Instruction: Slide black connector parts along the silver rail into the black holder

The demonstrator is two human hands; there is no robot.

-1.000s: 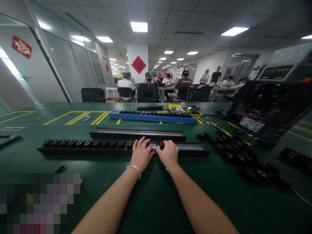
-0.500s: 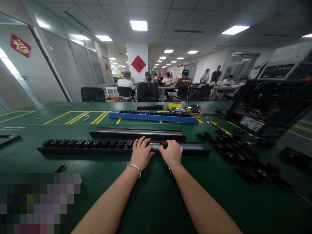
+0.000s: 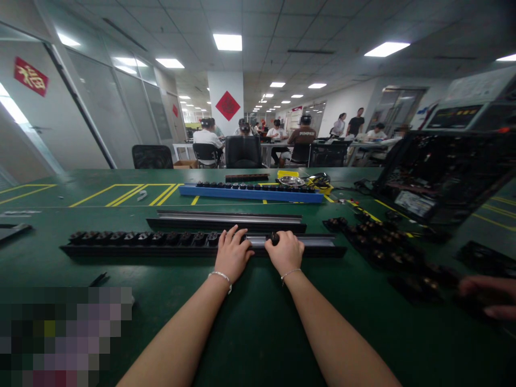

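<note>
A long black rail (image 3: 121, 248) lies across the green table (image 3: 250, 322) in front of me, its left half filled with a row of small black parts (image 3: 141, 237). My left hand (image 3: 233, 253) rests on the rail at the end of that row, fingers curled over it. My right hand (image 3: 285, 251) is closed round a small black part (image 3: 275, 237) sitting in the rail's empty silver channel (image 3: 314, 242).
A second, empty rail (image 3: 226, 220) lies just behind, and a blue rail (image 3: 250, 192) with parts beyond it. Loose black parts (image 3: 382, 244) are heaped at the right. Another person's hand (image 3: 489, 295) shows at the right edge. A large black machine (image 3: 443, 172) stands at the right; people sit in the background.
My right hand with the small part has shifted a little to the right along the rail. Another person's hand has come into view at the right edge.
</note>
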